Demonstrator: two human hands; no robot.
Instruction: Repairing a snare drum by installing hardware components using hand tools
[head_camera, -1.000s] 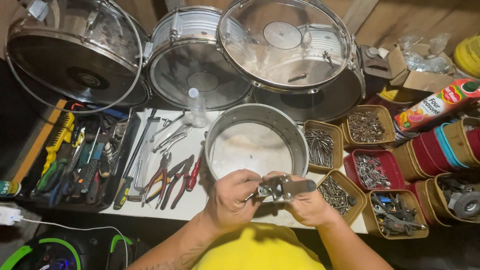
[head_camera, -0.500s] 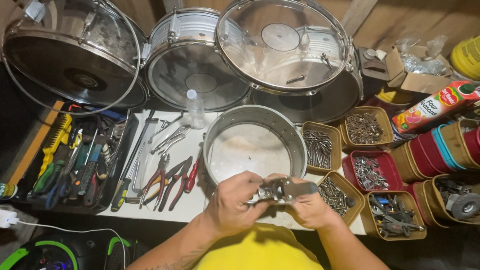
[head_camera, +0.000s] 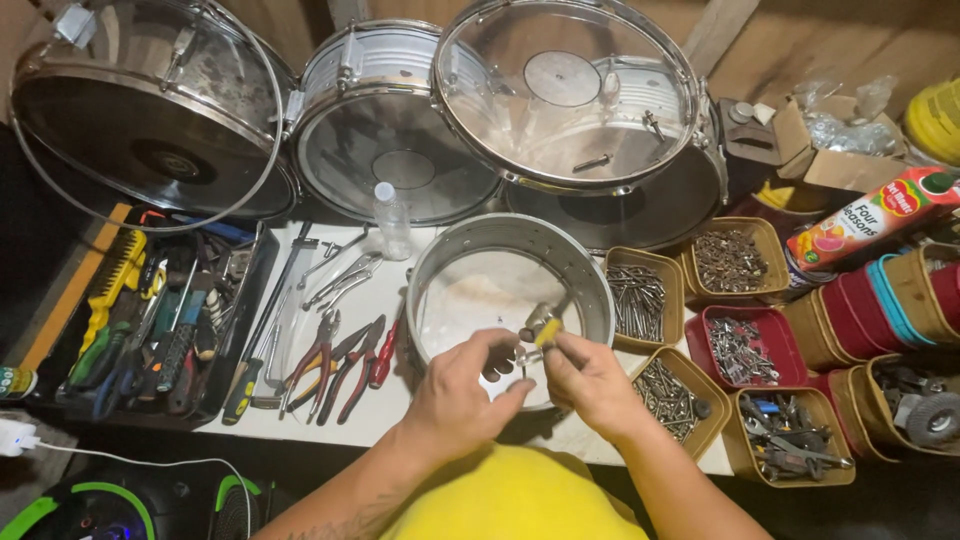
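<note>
head view, lower centre of frame: left hand (head_camera: 462, 385) and right hand (head_camera: 590, 380) meet over the near rim of a bare metal drum shell (head_camera: 510, 295) on the white bench (head_camera: 380, 300). both hands pinched shut on a small metal fitting (head_camera: 540, 330) with a yellowish part – exact kind too small to tell.

- centre left: pliers with red handles (head_camera: 345, 365), just beside the shell.
- far left: dark tray of hand tools (head_camera: 150, 320).
- right side: tubs of screws and bolts (head_camera: 640, 300).
- top: three drums (head_camera: 565, 95) leaning in a row.

risk, as judged: grip is fingertips only – a slip would likely drop the fitting into the shell or off the bench edge into the dark below; any loose piece could be lost among the screw tubs.
</note>
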